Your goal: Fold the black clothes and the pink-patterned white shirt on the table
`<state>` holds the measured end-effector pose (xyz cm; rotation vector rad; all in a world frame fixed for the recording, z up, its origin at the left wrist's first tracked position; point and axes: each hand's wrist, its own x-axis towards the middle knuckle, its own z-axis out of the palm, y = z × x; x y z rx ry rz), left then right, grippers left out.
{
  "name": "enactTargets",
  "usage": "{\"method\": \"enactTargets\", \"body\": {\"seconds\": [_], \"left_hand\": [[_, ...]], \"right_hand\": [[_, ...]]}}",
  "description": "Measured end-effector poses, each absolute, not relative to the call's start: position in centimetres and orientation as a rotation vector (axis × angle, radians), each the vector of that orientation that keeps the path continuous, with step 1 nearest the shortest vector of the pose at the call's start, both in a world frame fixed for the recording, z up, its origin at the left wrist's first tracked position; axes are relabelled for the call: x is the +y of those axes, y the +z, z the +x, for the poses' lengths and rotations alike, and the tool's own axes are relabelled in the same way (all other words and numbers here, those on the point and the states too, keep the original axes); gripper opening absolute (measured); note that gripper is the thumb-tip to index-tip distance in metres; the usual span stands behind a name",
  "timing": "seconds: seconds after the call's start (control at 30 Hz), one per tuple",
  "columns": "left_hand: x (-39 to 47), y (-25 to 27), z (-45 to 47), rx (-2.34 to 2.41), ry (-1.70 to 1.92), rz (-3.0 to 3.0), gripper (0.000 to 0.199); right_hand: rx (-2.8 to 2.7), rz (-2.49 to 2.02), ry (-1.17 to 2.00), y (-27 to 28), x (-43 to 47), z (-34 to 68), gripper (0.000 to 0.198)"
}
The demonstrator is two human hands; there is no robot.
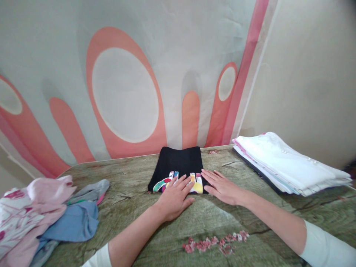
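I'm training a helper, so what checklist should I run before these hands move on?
1. Black garment folded into a compact shape: ok.
2. Left hand flat over its colorful print: ok.
3. Right hand at the garment's right edge: ok.
4. Folded stack at right apart from the garment: ok.
5. Clothes pile at left folded: not ok, crumpled.
6. Garment's underside smooth: cannot tell, hidden.

Left hand and right hand touch a folded black garment.
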<state>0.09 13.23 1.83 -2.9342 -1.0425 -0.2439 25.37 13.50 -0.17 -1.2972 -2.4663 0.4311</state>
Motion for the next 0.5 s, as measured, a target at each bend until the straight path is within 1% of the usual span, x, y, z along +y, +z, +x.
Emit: {"method": "enactTargets", "body": {"seconds": [0.17, 0.3, 0.43, 0.5], "left_hand": [[13.4, 1.8, 0.1, -1.044, -0.242, -2.91, 0.05], [14.3, 2.3, -0.9, -1.07, -0.181, -2.864, 0.042], [15.2, 3.3, -2.6, -1.172, -0.078, -2.826, 0.054], [15.7, 3.5, -3.6, -1.259, -0.074, -2.794, 0.056]], "right_hand": [[-2.416, -1.381, 0.393, -1.0, 14.3, 25.8, 0.06], [-2.324, -1.389, 0.363, -1.3, 14.6, 25.8, 0.054], [-2.287, -1.343, 0.316, -1.4, 15.0, 26.0, 0.048], [-2.252, -1.324, 0.306, -1.5, 15.1, 26.1, 0.044]]}}
